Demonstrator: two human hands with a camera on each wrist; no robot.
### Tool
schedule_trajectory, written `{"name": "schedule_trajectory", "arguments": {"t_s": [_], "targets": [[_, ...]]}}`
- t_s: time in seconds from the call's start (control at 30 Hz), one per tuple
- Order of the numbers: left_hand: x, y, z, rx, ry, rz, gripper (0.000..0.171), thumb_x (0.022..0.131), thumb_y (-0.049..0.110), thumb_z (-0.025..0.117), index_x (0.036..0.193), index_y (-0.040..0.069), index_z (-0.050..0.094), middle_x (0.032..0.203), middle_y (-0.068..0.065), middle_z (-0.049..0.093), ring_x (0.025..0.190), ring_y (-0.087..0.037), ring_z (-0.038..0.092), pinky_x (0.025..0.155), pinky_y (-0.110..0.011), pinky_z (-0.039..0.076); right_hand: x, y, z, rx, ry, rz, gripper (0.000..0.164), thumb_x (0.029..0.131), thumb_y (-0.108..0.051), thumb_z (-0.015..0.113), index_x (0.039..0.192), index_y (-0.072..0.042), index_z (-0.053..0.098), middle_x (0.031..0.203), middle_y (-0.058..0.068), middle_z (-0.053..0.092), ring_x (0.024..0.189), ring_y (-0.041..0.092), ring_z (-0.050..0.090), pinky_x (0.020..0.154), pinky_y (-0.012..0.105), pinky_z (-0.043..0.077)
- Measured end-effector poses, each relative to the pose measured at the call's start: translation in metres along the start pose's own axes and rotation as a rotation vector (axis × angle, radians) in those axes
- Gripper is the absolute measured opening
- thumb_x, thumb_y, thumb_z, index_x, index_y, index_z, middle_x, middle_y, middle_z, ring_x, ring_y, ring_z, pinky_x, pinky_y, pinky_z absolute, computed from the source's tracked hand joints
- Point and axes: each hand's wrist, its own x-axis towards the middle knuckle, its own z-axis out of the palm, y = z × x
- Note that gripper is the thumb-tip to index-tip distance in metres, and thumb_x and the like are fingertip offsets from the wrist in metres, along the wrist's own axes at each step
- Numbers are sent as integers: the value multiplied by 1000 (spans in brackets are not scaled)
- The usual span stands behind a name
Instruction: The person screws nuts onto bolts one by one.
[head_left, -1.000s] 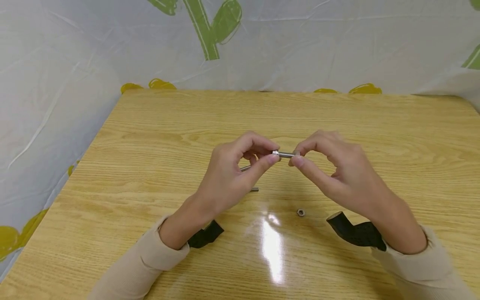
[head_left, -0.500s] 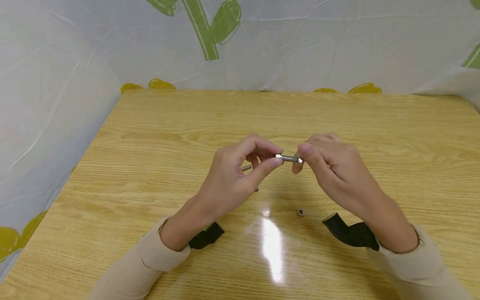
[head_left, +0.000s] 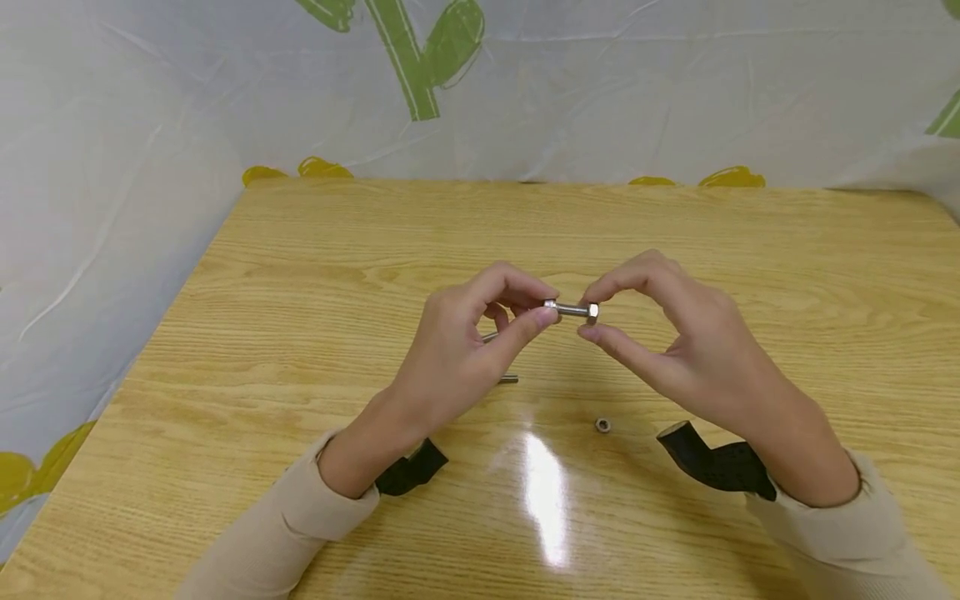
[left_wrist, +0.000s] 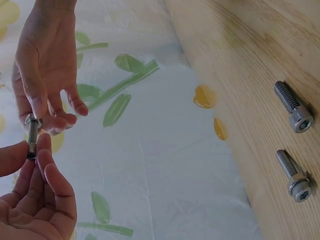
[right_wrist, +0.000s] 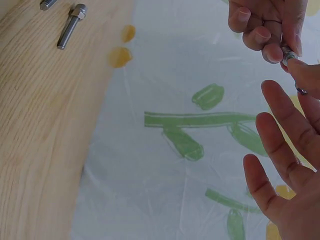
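Note:
My left hand [head_left: 461, 346] pinches a steel bolt [head_left: 572, 311] by its head between thumb and index finger, holding it level above the table. A hex nut [head_left: 593, 313] sits on the bolt's right end. Thumb and index finger of my right hand [head_left: 701, 337] curve around this nut, the thumb at its lower edge; in the left wrist view the thumb tip lies against the nut [left_wrist: 33, 120]. Two more socket-head bolts lie on the table: a bare bolt [left_wrist: 294, 107] and a bolt carrying a nut [left_wrist: 294, 177]. From the head view my left hand mostly hides them.
A loose nut [head_left: 603, 426] lies on the wooden table [head_left: 360, 233] below my hands. Black wrist mounts [head_left: 716, 467] stick out beneath both wrists. A pale sheet [head_left: 600, 92] with a plant print hangs behind the table and down its left side.
My right thumb covers the nut at first, rolls up over it, then returns below it, leaving the nut in sight. The left hand keeps hold of the bolt's head almost unmoved.

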Motion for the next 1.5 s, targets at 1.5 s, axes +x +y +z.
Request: {"name": "schedule_trajectory", "arguments": {"t_s": [1.5], "targets": [[0,-1,-5,46,8,23,13,88,8,63,100,3,62,86,-3,69,72,-4,57,64,-22,46,-46,113,25,66,15,-9,50,72,-12,80,118,-15,60,110,0,64,101,18,59,89,31,44]]}}
